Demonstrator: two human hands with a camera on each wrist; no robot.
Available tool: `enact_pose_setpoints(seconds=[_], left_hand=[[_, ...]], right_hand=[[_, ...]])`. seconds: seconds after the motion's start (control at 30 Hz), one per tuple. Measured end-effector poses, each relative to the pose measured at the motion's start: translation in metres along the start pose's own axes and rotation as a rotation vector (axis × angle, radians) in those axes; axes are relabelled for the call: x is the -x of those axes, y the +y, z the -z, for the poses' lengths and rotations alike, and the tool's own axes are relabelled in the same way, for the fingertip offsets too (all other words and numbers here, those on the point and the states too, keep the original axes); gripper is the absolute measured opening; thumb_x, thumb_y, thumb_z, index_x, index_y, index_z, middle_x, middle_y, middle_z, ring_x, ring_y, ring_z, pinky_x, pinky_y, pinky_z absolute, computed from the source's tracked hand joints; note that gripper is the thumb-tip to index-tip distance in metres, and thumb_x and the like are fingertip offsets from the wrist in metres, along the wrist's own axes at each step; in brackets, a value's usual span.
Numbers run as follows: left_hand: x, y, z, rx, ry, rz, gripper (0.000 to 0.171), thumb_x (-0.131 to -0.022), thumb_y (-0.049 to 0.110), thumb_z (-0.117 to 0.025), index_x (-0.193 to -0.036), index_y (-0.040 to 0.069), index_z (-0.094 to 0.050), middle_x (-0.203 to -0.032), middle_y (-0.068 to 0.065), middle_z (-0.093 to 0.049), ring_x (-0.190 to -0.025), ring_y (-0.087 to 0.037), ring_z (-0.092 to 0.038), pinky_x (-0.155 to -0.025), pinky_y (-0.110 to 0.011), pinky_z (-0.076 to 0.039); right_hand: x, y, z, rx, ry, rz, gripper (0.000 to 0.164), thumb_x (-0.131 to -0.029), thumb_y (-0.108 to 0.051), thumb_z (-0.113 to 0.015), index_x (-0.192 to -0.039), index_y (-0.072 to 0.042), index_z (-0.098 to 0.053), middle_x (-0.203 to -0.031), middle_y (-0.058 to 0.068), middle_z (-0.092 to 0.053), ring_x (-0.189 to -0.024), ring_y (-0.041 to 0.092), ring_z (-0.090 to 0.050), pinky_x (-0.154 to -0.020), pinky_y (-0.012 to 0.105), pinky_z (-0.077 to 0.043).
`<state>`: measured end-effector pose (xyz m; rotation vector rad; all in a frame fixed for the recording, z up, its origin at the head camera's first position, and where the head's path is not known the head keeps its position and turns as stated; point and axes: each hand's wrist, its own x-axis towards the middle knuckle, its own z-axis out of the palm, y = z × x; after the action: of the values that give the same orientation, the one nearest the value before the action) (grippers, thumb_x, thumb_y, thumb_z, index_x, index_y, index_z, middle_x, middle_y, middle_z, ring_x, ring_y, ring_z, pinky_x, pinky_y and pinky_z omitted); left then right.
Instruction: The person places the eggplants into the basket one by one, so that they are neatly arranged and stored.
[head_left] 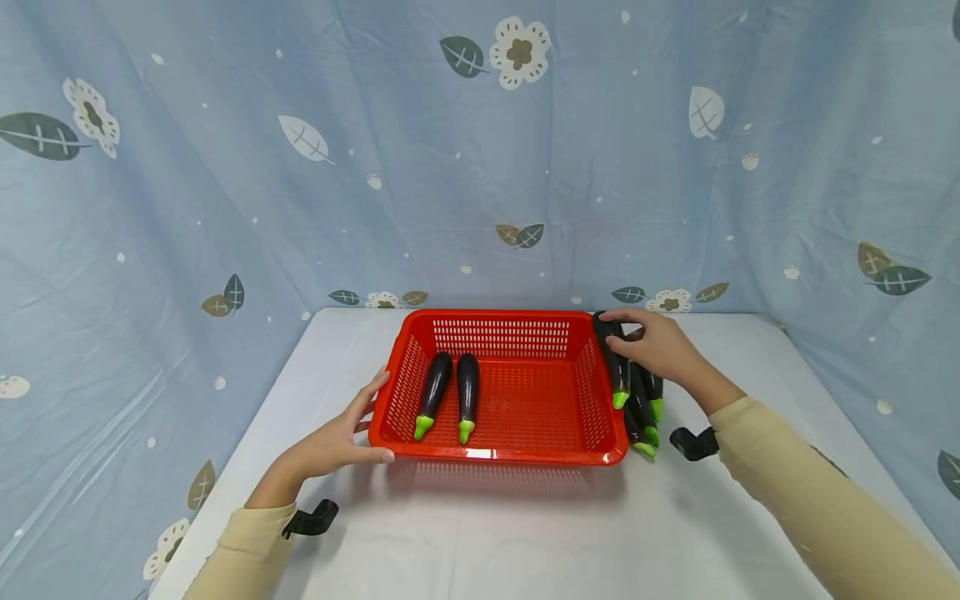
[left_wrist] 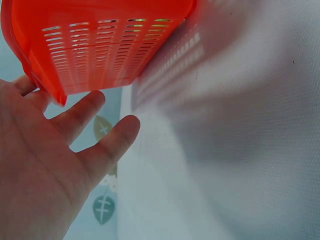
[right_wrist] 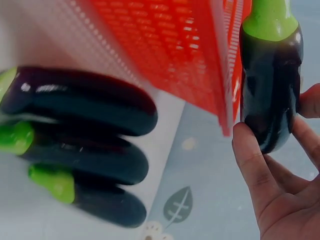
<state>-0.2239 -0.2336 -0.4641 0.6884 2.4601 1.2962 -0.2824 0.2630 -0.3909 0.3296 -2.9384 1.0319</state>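
Note:
My right hand (head_left: 656, 346) grips a dark purple eggplant (head_left: 613, 358) with a green stem end, raised beside the right rim of a red plastic basket (head_left: 510, 455). In the right wrist view, fingers and thumb pinch this eggplant (right_wrist: 270, 90) near its rounded end. Below it, several more eggplants (right_wrist: 80, 102) lie side by side on the table outside the basket. My left hand (head_left: 333, 442) rests at the basket's left side with spread, nearly straight fingers; in the left wrist view, fingertips touch its rim. Two eggplants (head_left: 468, 392) lie inside the basket's left half.
A white cloth covers the table (head_left: 465, 533) under the basket. Behind and at the sides hangs a blue curtain (head_left: 420, 167) with leaf and flower prints. Each wrist wears a small black camera mount (head_left: 311, 518).

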Motion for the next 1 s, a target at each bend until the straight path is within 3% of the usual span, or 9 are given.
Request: enact_pose_setpoints(seconds=[0.57, 0.8, 0.93, 1.0], left_hand=[[0.001, 0.003, -0.001, 0.013, 0.003, 0.013, 0.109, -0.074, 0.03, -0.078, -0.15, 0.03, 0.001, -0.154, 0.013, 0.008, -0.138, -0.027, -0.022, -0.101, -0.053, -0.032], [0.001, 0.001, -0.001, 0.011, 0.004, 0.011, 0.109, -0.075, 0.029, -0.078, -0.15, 0.029, 0.002, -0.154, 0.012, 0.008, -0.138, -0.028, -0.021, -0.101, -0.054, -0.032], [0.0, 0.0, -0.001, 0.006, 0.003, 0.006, 0.109, -0.075, 0.029, -0.078, -0.15, 0.029, 0.002, -0.154, 0.013, 0.008, -0.138, -0.027, -0.021, -0.101, -0.053, -0.032], [0.0, 0.0, 0.0, 0.001, 0.005, 0.006, 0.109, -0.075, 0.029, -0.078, -0.149, 0.03, 0.002, -0.154, 0.014, 0.008, -0.138, -0.027, -0.022, -0.101, -0.053, -0.032]], right_hand=[[-0.019, -0.036, -0.018, -0.074, -0.05, 0.029, 0.038, -0.088, -0.031, -0.062, -0.125, -0.026, -0.056, -0.134, 0.008, -0.048, -0.092, 0.022, -0.062, -0.063, 0.031, -0.051], [-0.027, -0.041, -0.029, -0.072, -0.061, 0.041, 0.039, -0.088, -0.029, -0.063, -0.125, -0.022, -0.057, -0.131, 0.011, -0.05, -0.073, 0.021, -0.059, -0.059, 0.031, -0.048], [-0.032, -0.044, -0.036, -0.063, -0.076, 0.032, 0.038, -0.087, -0.03, -0.064, -0.124, -0.023, -0.057, -0.128, 0.01, -0.052, -0.076, 0.022, -0.057, -0.063, 0.033, -0.047], [-0.035, -0.046, -0.039, -0.059, -0.08, 0.03, 0.037, -0.087, -0.03, -0.064, -0.124, -0.024, -0.058, -0.128, 0.009, -0.052, -0.086, 0.023, -0.056, -0.07, 0.035, -0.047]])
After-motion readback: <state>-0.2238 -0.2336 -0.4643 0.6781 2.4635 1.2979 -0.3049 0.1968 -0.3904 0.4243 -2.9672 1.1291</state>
